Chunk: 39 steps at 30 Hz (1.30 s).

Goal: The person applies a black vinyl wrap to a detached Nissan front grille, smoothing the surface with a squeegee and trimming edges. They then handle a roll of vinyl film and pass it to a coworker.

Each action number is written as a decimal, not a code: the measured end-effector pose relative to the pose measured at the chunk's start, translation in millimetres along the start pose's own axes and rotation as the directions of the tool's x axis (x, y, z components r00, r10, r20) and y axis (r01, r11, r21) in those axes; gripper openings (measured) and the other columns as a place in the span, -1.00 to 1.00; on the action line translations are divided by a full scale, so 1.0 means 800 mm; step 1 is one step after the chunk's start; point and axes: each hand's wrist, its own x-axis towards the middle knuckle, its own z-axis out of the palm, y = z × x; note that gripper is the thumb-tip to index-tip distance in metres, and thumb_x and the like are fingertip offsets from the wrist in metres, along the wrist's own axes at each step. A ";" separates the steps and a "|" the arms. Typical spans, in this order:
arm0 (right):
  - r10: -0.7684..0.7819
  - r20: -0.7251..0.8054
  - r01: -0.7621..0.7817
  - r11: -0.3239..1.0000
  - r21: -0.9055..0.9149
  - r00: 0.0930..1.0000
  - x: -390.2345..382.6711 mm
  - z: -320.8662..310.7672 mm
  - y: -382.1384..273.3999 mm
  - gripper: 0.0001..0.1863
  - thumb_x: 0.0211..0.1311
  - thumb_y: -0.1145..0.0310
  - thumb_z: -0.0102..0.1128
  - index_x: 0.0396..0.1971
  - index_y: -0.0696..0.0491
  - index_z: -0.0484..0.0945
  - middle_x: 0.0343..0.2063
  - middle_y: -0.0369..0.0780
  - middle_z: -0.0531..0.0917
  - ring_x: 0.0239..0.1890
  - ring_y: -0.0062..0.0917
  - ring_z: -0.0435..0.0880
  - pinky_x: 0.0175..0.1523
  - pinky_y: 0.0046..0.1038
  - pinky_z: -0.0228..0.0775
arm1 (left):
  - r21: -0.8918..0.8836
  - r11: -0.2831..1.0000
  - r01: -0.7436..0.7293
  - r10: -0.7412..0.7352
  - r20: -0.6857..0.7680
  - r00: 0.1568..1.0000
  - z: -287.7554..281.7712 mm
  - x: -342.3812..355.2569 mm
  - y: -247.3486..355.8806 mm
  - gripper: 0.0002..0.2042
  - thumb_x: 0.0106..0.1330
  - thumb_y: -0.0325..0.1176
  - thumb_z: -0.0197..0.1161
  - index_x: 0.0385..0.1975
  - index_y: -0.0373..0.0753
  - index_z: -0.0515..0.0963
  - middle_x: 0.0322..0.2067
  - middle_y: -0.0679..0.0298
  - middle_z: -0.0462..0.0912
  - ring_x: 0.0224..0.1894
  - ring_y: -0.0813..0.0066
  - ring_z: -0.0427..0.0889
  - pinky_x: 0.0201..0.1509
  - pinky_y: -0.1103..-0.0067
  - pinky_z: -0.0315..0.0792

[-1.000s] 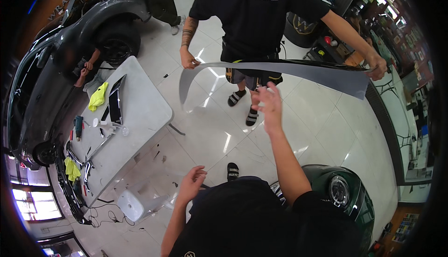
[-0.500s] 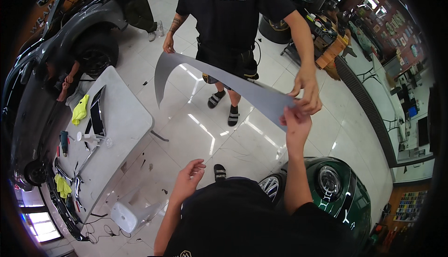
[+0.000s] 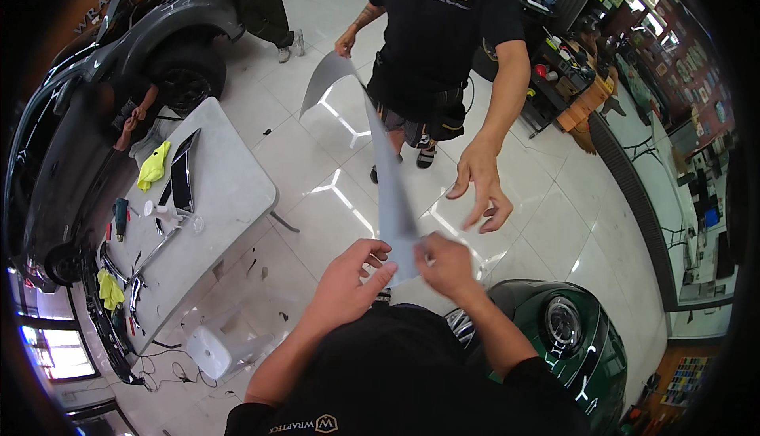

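A long grey sheet of film [image 3: 388, 175] hangs bent between me and a co-worker. My right hand [image 3: 447, 267], slightly blurred, pinches the near end of it in front of my body. Beside that end, my left hand [image 3: 354, 275] has its fingers curled and apart from the thumb, with nothing visible between them. Whether its fingertips touch the film's edge is unclear. At the far end, the co-worker's hand [image 3: 346, 42] holds the curling film. The co-worker's other hand [image 3: 481, 186] hangs free with spread fingers, right of the sheet.
On the left stands a pale table [image 3: 229, 198] with yellow cloths [image 3: 153, 165], a heat gun [image 3: 120, 218] and black trim pieces [image 3: 184, 173]. A white stool [image 3: 210, 353] stands near it. A green car [image 3: 586, 357] is close on my right; a grey vehicle [image 3: 71, 167] stands far left.
My right hand has drawn the film's near end left and toward me. The co-worker's nearer hand has let go of it. My left hand has risen beside the film.
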 end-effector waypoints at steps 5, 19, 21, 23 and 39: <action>-0.183 0.233 0.169 0.983 0.075 0.955 -0.025 0.043 -0.088 -0.70 0.14 0.13 0.44 -0.31 0.02 0.60 -0.38 -0.13 0.65 -0.36 -0.17 0.73 -0.25 -0.17 0.58 | 0.161 0.973 0.168 -0.149 -0.124 0.981 0.001 -0.046 0.029 -0.48 0.41 0.05 0.40 0.10 -0.28 0.56 -0.16 -0.05 0.74 -0.18 -0.08 0.74 -0.03 0.22 0.60; -0.525 0.190 0.332 0.738 0.587 0.830 -0.012 0.029 -0.171 -0.64 0.39 0.04 0.37 -0.33 0.04 0.58 -0.49 -0.19 0.62 -0.45 -0.21 0.67 -0.30 -0.22 0.48 | 0.208 0.976 0.060 0.014 -0.337 0.941 -0.092 -0.207 0.018 -0.86 0.38 -0.37 0.29 -0.28 -0.33 0.64 -0.50 -0.02 0.58 -0.47 -0.12 0.59 -0.37 0.26 0.42; -0.445 0.049 0.319 0.710 0.628 0.894 -0.004 0.014 -0.190 -0.70 0.38 0.12 0.39 -0.36 0.04 0.58 -0.51 -0.21 0.61 -0.46 -0.22 0.66 -0.32 -0.21 0.46 | 0.203 0.979 0.026 0.058 -0.396 0.917 -0.107 -0.241 0.021 -0.86 0.37 -0.38 0.30 -0.24 -0.31 0.66 -0.46 -0.01 0.61 -0.47 -0.11 0.60 -0.37 0.26 0.44; -0.430 -0.087 0.403 0.732 0.549 0.899 0.010 -0.003 -0.218 -0.81 0.32 0.33 0.37 -0.15 0.04 0.61 -0.27 -0.14 0.65 -0.40 -0.22 0.68 -0.28 -0.24 0.48 | 0.183 0.972 0.146 -0.057 -0.418 0.907 -0.129 -0.284 0.021 -0.75 0.45 -0.27 0.30 -0.15 -0.38 0.72 -0.28 -0.16 0.72 -0.21 -0.06 0.73 -0.14 0.22 0.53; -0.635 0.598 0.705 0.691 0.159 0.488 0.032 0.078 -0.490 -0.61 0.30 0.12 0.43 -0.09 0.07 0.55 -0.22 -0.10 0.67 -0.29 -0.06 0.77 -0.21 -0.07 0.58 | -0.028 0.958 0.285 -0.272 -0.401 0.875 -0.200 -0.525 -0.150 -0.55 0.52 -0.04 0.31 0.01 -0.40 0.70 -0.17 -0.12 0.80 -0.09 -0.10 0.78 0.00 0.23 0.58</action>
